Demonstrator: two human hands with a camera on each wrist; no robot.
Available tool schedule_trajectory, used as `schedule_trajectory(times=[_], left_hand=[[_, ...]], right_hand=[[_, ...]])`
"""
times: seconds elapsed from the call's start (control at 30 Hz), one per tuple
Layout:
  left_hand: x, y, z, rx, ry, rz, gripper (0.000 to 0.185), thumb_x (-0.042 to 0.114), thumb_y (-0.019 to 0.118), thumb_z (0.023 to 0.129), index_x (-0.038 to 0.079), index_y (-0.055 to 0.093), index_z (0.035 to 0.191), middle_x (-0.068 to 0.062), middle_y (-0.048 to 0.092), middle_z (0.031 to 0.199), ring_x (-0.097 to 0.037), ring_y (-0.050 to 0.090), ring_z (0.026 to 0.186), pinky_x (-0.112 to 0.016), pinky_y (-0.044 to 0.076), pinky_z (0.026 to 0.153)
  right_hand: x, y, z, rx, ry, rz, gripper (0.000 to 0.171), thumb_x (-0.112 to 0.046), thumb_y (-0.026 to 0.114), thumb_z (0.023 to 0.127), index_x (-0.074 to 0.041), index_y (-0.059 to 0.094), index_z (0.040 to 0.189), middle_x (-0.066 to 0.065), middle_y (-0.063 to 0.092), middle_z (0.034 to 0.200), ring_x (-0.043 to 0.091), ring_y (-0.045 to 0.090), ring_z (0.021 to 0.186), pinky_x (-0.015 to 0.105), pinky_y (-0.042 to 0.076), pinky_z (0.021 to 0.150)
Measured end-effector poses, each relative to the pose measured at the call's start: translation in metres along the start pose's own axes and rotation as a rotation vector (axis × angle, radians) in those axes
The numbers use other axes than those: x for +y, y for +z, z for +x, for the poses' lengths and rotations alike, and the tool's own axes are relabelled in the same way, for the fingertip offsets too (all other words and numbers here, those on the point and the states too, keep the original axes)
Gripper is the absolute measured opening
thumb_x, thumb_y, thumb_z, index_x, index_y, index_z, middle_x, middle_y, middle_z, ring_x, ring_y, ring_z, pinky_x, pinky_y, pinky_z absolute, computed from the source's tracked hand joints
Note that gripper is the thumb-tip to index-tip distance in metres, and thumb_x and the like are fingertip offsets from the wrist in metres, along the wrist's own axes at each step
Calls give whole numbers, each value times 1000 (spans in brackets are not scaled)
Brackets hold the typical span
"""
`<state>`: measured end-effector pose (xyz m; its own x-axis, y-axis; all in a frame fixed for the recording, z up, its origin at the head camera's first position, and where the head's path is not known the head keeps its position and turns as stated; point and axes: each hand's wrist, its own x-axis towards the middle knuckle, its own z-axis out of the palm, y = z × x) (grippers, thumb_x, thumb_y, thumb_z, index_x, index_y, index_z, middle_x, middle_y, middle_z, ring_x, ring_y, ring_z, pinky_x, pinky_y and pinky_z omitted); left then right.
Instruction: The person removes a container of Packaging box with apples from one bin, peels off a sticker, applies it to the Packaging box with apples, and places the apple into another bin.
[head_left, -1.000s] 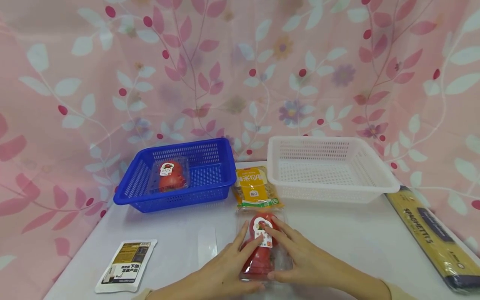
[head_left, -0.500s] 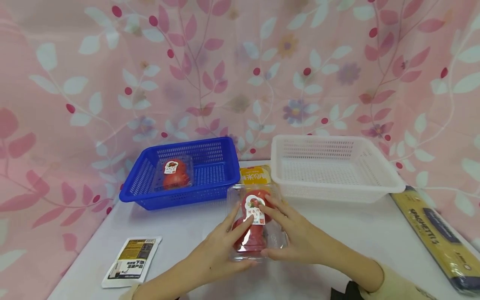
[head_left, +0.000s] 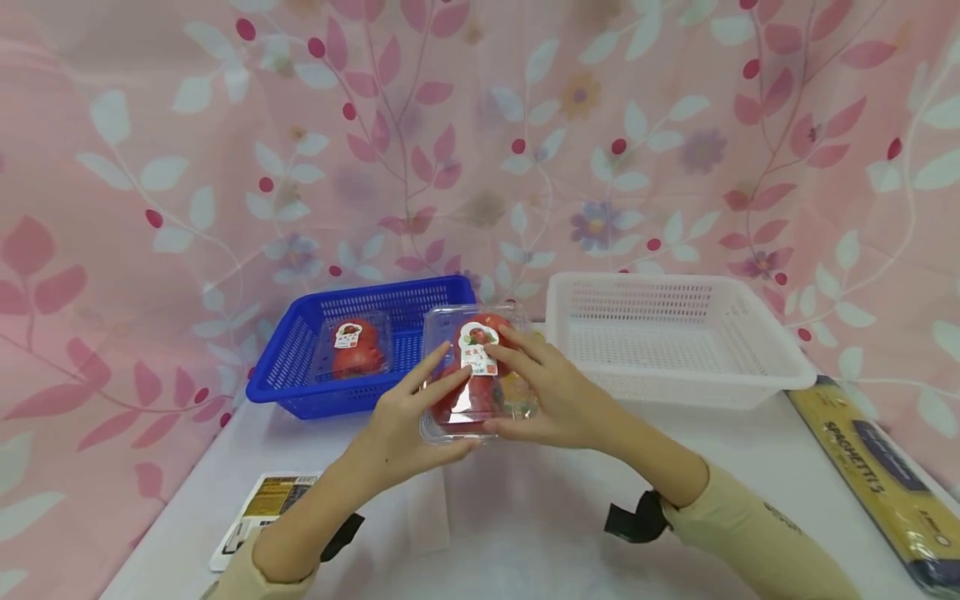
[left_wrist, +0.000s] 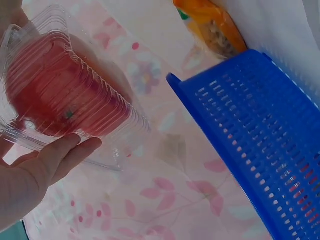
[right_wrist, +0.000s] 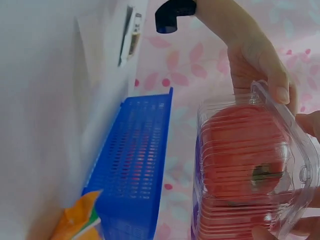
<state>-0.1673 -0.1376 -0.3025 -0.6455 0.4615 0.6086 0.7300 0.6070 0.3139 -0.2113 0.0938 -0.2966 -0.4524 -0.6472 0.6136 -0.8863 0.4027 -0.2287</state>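
Observation:
A clear plastic clamshell of red tomatoes [head_left: 474, 373] is lifted above the table, just right of the blue basket [head_left: 300, 350]. My left hand [head_left: 405, 421] grips its left side and my right hand [head_left: 543, 392] grips its right side, fingers lying over the white label. From the left wrist view the tomato clamshell [left_wrist: 60, 95] shows from below, held by my fingers [left_wrist: 65, 155]. The right wrist view shows the tomato clamshell [right_wrist: 245, 170] close up. A second tomato pack [head_left: 352, 348] lies inside the blue basket.
An empty white basket [head_left: 750, 354] stands at the back right. A spaghetti packet [head_left: 877, 471] lies along the right edge. A yellow snack bag [left_wrist: 212, 25] lies between the baskets. A small white and brown sachet [head_left: 262, 504] lies front left. A floral curtain hangs behind.
Both hands have lifted the tomato clamshell off the table and carried it away from me and left, toward the blue basket. It now hides the yellow bag in the head view.

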Motion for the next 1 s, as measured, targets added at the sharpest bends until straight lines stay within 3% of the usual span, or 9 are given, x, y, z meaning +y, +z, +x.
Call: schedule_trajectory(times=[0.13, 0.33, 0.5, 0.77, 0.9, 1.0], left_hand=[[-17, -7, 8, 38, -18, -25, 72, 32, 83, 64, 12, 55, 128, -15, 37, 141, -35, 43, 122, -41, 46, 86], [-38, -15, 27, 41, -112, 31, 71, 38, 81, 66, 14, 56, 128, -11, 39, 141, -31, 42, 124, -45, 44, 89], [-57, -21, 41, 29, -124, 49, 70, 38, 80, 68, 12, 55, 128, -15, 39, 140, -35, 42, 123, -48, 44, 88], [-89, -31, 51, -37, -141, 47, 71, 41, 78, 69, 11, 55, 128, -16, 39, 140, -37, 39, 125, -50, 43, 89], [-104, -31, 54, -70, -206, 40, 72, 45, 76, 70, 13, 53, 130, -14, 38, 141, -37, 36, 127, -51, 43, 89], [-116, -28, 53, -93, -265, 20, 73, 46, 75, 71, 14, 52, 132, -12, 36, 143, -37, 33, 128, -51, 42, 89]], right_hand=[[9, 6, 24, 21, -30, -26, 78, -46, 75, 70, -8, 47, 133, 13, 36, 142, 30, 45, 118, 44, 43, 91], [22, 15, 55, -30, 87, -21, 73, -48, 71, 74, -11, 46, 133, 12, 33, 144, 34, 40, 123, 52, 35, 96], [33, 23, 75, -28, 146, -25, 73, -49, 69, 76, -12, 46, 134, 13, 32, 145, 34, 34, 127, 51, 32, 97], [52, 41, 97, -83, 255, 104, 69, -47, 66, 79, -17, 43, 137, 8, 28, 147, 34, 28, 130, 54, 29, 98], [60, 49, 106, -112, 285, 120, 69, -50, 63, 80, -18, 42, 137, 7, 27, 147, 31, 25, 132, 56, 20, 102], [66, 58, 112, -137, 311, 125, 68, -50, 62, 80, -18, 43, 137, 8, 27, 147, 34, 24, 132, 58, 22, 101]])
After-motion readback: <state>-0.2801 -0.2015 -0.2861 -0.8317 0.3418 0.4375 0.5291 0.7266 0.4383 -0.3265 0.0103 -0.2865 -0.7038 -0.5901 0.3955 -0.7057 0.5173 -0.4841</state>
